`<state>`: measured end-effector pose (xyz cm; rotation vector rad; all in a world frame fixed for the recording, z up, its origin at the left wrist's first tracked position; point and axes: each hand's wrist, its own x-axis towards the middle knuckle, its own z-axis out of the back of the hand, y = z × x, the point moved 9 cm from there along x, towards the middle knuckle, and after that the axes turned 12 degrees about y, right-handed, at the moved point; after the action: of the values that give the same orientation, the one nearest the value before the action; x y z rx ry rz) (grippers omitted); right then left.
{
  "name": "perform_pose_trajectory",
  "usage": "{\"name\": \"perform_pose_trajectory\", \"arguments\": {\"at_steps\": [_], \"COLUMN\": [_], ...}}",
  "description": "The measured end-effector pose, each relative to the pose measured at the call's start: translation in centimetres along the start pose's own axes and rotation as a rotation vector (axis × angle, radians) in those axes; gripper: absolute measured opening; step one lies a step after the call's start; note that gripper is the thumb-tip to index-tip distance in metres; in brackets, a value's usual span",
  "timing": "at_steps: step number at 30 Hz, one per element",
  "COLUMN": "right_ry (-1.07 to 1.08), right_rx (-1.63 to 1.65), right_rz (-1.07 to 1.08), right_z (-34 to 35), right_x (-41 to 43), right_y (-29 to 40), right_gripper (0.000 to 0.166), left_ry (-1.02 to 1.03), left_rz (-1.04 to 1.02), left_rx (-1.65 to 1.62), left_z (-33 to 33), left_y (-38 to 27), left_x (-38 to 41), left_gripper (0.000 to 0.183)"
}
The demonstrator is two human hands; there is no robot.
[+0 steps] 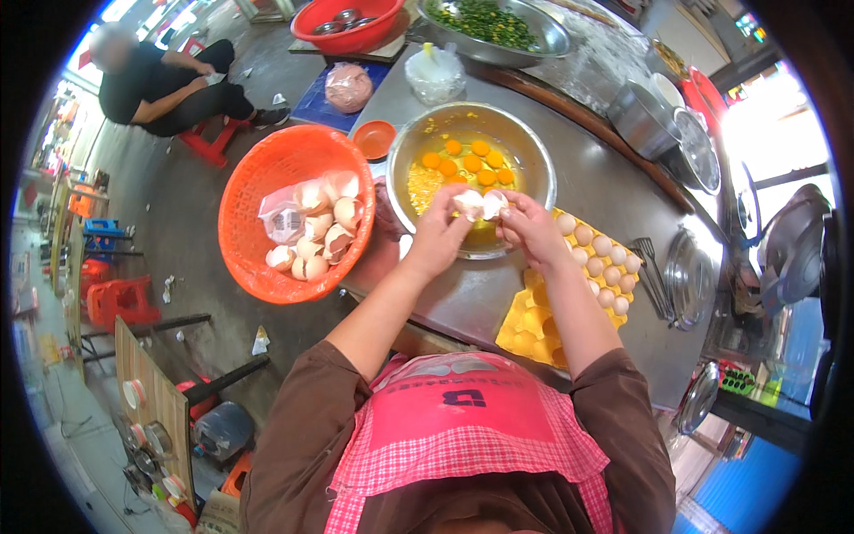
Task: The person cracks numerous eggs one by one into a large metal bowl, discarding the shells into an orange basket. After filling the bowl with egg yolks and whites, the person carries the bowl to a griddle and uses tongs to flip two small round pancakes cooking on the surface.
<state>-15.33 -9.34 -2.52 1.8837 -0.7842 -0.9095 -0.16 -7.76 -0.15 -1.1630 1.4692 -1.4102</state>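
My left hand (437, 233) and my right hand (530, 227) are together over the near side of a steel bowl (542, 167). Each holds one part of a cracked eggshell: the left part (469, 203) and the right part (494, 203) are apart at the top. Several yolks (472, 163) lie in clear egg white in the bowl, with yellowish bits along its left side. An orange plastic basket (233, 213) to the left holds broken eggshells (309, 248) and a plastic wrapper. Beneath and beside my right forearm is a yellow egg tray (527, 327) with whole eggs (606, 270) in its right part.
Behind the bowl stand a bag-covered container (435, 75), a wrapped pink lump (349, 87) and a basin of chopped greens (554, 40). A small orange bowl (374, 139) sits between basket and bowl. Spatulas (654, 274) and a lid (692, 277) lie right. A person (153, 87) sits far left.
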Motion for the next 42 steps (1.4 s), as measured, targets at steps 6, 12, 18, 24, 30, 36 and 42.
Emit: {"name": "perform_pose_trajectory", "arguments": {"at_steps": [6,12,18,24,30,36,42], "right_ry": [0.154,0.275,0.236,0.167,-0.295,-0.639,-0.659], "right_rx": [0.3,0.211,-0.922,-0.576,0.201,0.464,0.437], "right_rz": [0.0,0.154,0.517,0.387,0.312,0.52,0.46], "right_z": [-4.2,-12.6,-20.3,-11.9,7.6,17.9,17.1], "right_x": [0.4,2.4,5.4,-1.4,-15.3,-27.6,-28.5], "right_y": [0.0,8.4,11.7,9.4,4.5,1.5,0.8], "right_gripper": [0.043,0.046,0.056,0.058,0.04,0.048,0.052], "left_ry": [0.047,-0.2,-0.174,0.212,0.64,0.742,0.664], "left_rz": [-0.095,-0.107,0.026,0.099,-0.087,-0.215,-0.307], "left_rx": [0.124,-0.505,-0.568,0.012,0.678,1.066,1.2], "left_z": [-0.3,1.9,-2.1,-8.8,-20.9,-29.4,-31.1], "left_y": [-1.8,0.0,5.0,4.4,1.9,3.7,3.9], "left_x": [-1.6,-4.0,-6.2,-5.0,-2.7,-0.3,0.5], "left_gripper": [0.058,0.042,0.028,0.026,0.046,0.034,0.022]}}
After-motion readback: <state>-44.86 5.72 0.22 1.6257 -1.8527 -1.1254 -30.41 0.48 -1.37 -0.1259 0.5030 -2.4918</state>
